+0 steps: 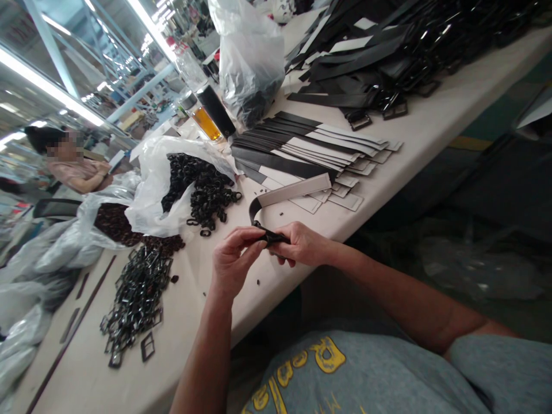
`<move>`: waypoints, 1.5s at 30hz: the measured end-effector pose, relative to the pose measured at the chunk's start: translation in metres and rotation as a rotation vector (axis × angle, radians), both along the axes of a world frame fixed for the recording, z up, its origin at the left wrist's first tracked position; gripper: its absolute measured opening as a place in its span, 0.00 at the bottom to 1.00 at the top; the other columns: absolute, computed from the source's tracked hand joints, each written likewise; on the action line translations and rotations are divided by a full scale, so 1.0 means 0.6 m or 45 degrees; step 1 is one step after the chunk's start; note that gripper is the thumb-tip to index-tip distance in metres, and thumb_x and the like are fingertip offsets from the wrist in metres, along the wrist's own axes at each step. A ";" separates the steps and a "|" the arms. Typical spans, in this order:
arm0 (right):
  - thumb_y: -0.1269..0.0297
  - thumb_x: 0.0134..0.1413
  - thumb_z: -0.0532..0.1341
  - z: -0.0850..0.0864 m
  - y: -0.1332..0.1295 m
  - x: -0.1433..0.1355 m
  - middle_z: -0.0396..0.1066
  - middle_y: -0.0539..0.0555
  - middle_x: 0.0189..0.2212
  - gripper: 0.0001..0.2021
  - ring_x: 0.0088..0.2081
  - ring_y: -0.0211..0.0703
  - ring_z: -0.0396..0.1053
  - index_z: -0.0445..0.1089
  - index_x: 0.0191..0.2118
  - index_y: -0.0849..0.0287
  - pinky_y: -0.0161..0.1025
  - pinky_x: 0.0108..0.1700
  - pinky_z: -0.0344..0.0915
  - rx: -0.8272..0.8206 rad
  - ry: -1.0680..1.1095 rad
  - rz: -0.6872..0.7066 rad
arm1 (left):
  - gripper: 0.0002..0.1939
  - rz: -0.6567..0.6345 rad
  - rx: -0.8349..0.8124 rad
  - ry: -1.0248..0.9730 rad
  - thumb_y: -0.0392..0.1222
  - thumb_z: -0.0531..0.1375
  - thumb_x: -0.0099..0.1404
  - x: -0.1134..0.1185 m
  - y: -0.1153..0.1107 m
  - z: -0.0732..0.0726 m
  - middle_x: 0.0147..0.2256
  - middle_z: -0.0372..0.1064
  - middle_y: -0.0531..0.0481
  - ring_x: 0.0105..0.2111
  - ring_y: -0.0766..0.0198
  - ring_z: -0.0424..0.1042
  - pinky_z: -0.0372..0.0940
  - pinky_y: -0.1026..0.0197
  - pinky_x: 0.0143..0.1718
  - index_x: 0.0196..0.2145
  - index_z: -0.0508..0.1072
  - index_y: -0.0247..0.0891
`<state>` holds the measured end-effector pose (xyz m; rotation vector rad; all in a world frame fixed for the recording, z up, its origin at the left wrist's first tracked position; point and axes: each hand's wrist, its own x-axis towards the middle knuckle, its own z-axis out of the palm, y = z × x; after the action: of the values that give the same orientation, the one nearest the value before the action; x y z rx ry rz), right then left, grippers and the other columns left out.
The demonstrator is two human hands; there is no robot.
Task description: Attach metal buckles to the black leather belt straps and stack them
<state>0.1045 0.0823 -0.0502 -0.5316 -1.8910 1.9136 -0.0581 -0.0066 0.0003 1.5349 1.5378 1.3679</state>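
Near the table's front edge, my left hand [236, 256] and my right hand [304, 244] meet at the dark end of a belt strap [297, 190]. Fingers of both hands are closed on it, the left ones in a pinch. From there the strap curves up and away, its pale underside showing, its far end beside a row of similar straps [302, 144]. Whether a buckle or loop sits between my fingers is hidden. To the left lie a heap of small black loops [211, 198] and a pile of metal buckles [140, 287].
Buckled black straps [366, 75] cover the far right of the table [328, 230]. Behind the loops stand a plastic bag [252, 52], a bottle of amber liquid [204, 122] and a black flask [216, 109]. Another person [81, 167] sits across at far left.
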 end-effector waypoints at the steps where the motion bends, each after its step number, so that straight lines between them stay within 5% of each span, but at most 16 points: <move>1: 0.60 0.58 0.61 0.000 0.000 0.000 0.71 0.49 0.21 0.10 0.18 0.32 0.67 0.69 0.32 0.63 0.28 0.19 0.62 0.005 -0.004 0.001 | 0.07 0.000 0.032 0.085 0.37 0.68 0.60 0.001 -0.001 -0.001 0.37 0.77 0.48 0.37 0.64 0.76 0.71 0.65 0.39 0.38 0.82 0.41; 7: 0.56 0.58 0.61 0.003 -0.002 0.001 0.70 0.49 0.21 0.13 0.18 0.32 0.66 0.68 0.32 0.63 0.28 0.19 0.62 0.030 0.011 -0.002 | 0.08 0.097 0.160 0.544 0.35 0.65 0.62 0.009 0.005 -0.001 0.36 0.76 0.50 0.30 0.68 0.72 0.70 0.65 0.34 0.38 0.82 0.42; 15: 0.44 0.57 0.62 -0.009 0.006 0.004 0.70 0.49 0.22 0.22 0.18 0.32 0.66 0.67 0.34 0.63 0.28 0.19 0.60 -0.132 0.199 0.078 | 0.09 0.000 -0.124 -0.444 0.43 0.71 0.57 0.004 0.005 -0.033 0.36 0.76 0.48 0.35 0.65 0.73 0.68 0.64 0.38 0.38 0.84 0.44; 25: 0.41 0.56 0.63 -0.004 0.008 0.009 0.70 0.49 0.22 0.24 0.18 0.32 0.66 0.68 0.35 0.63 0.28 0.19 0.61 -0.136 0.156 0.157 | 0.14 0.015 -0.421 -0.913 0.42 0.77 0.44 -0.009 -0.003 -0.040 0.29 0.78 0.49 0.26 0.69 0.71 0.68 0.66 0.32 0.31 0.85 0.41; 31: 0.41 0.57 0.63 -0.004 0.007 0.010 0.70 0.49 0.22 0.24 0.19 0.32 0.66 0.68 0.34 0.63 0.28 0.19 0.62 -0.117 0.134 0.169 | 0.15 0.059 -0.383 -0.977 0.45 0.78 0.42 -0.003 -0.008 -0.064 0.29 0.78 0.51 0.26 0.69 0.71 0.68 0.67 0.31 0.31 0.84 0.44; 37: 0.44 0.56 0.63 -0.004 0.005 0.006 0.69 0.48 0.22 0.22 0.18 0.31 0.65 0.67 0.34 0.62 0.28 0.18 0.59 -0.121 0.127 0.079 | 0.11 0.112 -0.019 -0.590 0.40 0.75 0.50 0.007 -0.007 -0.070 0.36 0.76 0.50 0.34 0.67 0.72 0.68 0.66 0.36 0.35 0.84 0.45; 45: 0.41 0.56 0.63 -0.002 0.009 0.011 0.70 0.49 0.24 0.25 0.19 0.31 0.66 0.69 0.37 0.64 0.28 0.20 0.62 -0.136 0.138 0.164 | 0.14 0.073 -0.294 -0.935 0.44 0.76 0.46 0.007 -0.007 -0.066 0.30 0.77 0.50 0.24 0.71 0.70 0.67 0.67 0.27 0.32 0.84 0.42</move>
<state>0.1112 0.0879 -0.0512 -0.3375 -1.8019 2.0899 -0.0540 -0.0109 -0.0394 0.7207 1.2100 1.4924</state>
